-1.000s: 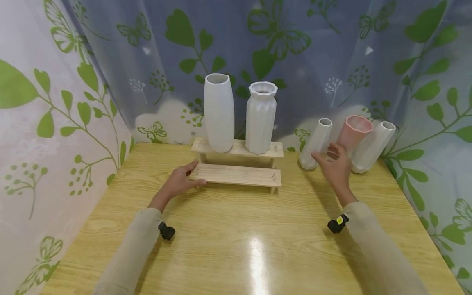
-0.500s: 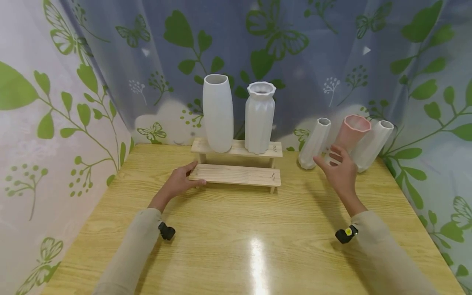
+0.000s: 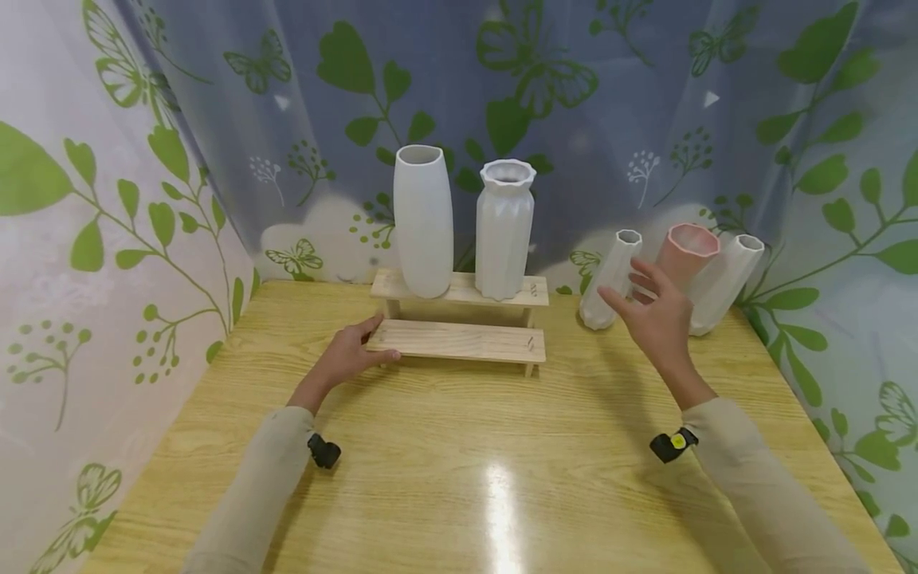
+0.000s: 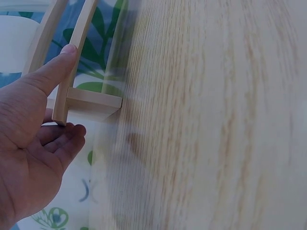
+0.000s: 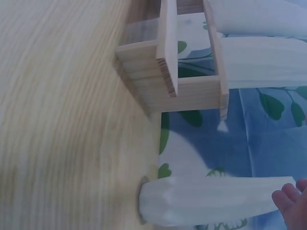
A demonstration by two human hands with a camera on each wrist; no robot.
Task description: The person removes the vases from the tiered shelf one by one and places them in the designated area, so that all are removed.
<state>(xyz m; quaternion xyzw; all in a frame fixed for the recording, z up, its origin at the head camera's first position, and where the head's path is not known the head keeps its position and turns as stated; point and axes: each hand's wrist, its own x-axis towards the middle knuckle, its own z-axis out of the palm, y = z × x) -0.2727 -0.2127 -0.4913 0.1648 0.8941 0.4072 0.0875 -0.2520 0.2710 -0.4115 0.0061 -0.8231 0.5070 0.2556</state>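
Note:
My left hand (image 3: 347, 351) grips the left end of the lower shelf of a two-tier wooden stand (image 3: 459, 341). In the left wrist view its thumb lies along the shelf (image 4: 68, 81), with the fingers curled at the other side. My right hand (image 3: 656, 315) is raised, fingers apart and loosely bent, beside a slim white vase (image 3: 610, 283). It partly covers a pink vase (image 3: 684, 259). Only fingertips (image 5: 290, 194) show in the right wrist view, near the slim vase's (image 5: 206, 201) upper end; contact cannot be told.
A tall smooth white vase (image 3: 423, 223) and a ribbed white vase with a scalloped rim (image 3: 504, 231) stand upright on the upper shelf. Another white vase (image 3: 724, 287) is right of the pink one. Patterned curtains (image 3: 574, 88) enclose the wooden table (image 3: 430, 462).
My right hand first drew slightly right and toward me, then moved up and left to the slim white vase. The left hand, stand and vases have stayed in place.

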